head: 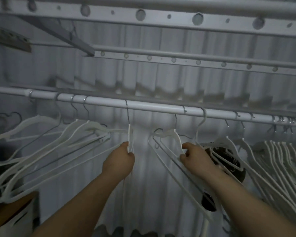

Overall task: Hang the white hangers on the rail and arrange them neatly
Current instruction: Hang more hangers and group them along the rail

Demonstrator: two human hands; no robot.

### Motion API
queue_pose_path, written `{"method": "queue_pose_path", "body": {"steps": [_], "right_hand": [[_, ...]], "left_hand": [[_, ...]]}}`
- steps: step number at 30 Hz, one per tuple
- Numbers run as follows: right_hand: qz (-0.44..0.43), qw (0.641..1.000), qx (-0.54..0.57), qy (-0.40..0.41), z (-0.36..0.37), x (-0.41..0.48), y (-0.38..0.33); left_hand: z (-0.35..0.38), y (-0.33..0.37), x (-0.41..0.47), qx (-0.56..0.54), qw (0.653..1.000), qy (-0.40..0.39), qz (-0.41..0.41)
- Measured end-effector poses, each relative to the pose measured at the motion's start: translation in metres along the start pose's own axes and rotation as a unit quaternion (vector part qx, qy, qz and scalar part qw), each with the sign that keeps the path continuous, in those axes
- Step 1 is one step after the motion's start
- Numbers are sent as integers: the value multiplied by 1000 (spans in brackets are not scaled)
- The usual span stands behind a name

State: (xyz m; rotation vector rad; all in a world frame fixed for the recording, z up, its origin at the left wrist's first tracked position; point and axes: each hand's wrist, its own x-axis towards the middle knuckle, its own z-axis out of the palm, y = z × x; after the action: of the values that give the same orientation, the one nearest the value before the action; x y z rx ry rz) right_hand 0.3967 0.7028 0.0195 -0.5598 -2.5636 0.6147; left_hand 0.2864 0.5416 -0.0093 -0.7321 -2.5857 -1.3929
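The left hand (122,157) is gripping a hanger (130,134) hooked on the rail (152,106); the right hand (196,156) is pinching a second hanger (171,144)

Dim, grey, grainy view, blurred throughout, with wide-angle bending at edges.

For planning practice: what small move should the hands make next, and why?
Probably slide the lone hanger that the left hand pinches right along the rail, toward the second hanger in the right hand and the neat row; it hangs apart.

White hangers (61,139) — hooked along rail (154,106)
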Motion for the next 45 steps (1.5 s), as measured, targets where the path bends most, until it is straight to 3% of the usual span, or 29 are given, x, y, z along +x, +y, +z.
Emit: {"method": "queue_pose_path", "body": {"steps": [12, 16, 21, 24, 26, 29, 31, 35, 40, 42, 45], "right_hand": [[23, 998, -58, 26, 30, 10, -73], [62, 994, -95, -5, 27, 30, -84], [119, 975, -167, -91, 39, 35, -77], [108, 980, -109, -124, 47, 13, -62], [96, 983, -73, -136, 49, -4, -50], [69, 985, -16, -155, 41, -25, -34], [57, 983, 23, -171, 34, -41, -25], [32, 981, 70, -179, 16, -75, -15], [5, 977, 103, -185, -3, -104, 8], [4, 977, 106, -186, -7, -114, 18], [9, 980, 93, -177, -6, -125, 29]], "left_hand": [[-73, -56, 13, 41, 999, 9, -20], [-87, -63, 13, 96, 995, 18, 8], [-98, -76, 12, 127, 986, 61, 90], [-99, -77, 6, 158, 953, 137, 221], [-96, -69, -1, 160, 926, 146, 310], [-84, -49, -15, 83, 930, 42, 356], [-69, -43, -26, 49, 944, -25, 326], [-41, -43, -40, 94, 955, -90, 267], [-15, -41, -67, 73, 942, -289, 156], [-10, -37, -83, 21, 943, -302, 134], [-9, -28, -105, 41, 951, -282, 122]]}}
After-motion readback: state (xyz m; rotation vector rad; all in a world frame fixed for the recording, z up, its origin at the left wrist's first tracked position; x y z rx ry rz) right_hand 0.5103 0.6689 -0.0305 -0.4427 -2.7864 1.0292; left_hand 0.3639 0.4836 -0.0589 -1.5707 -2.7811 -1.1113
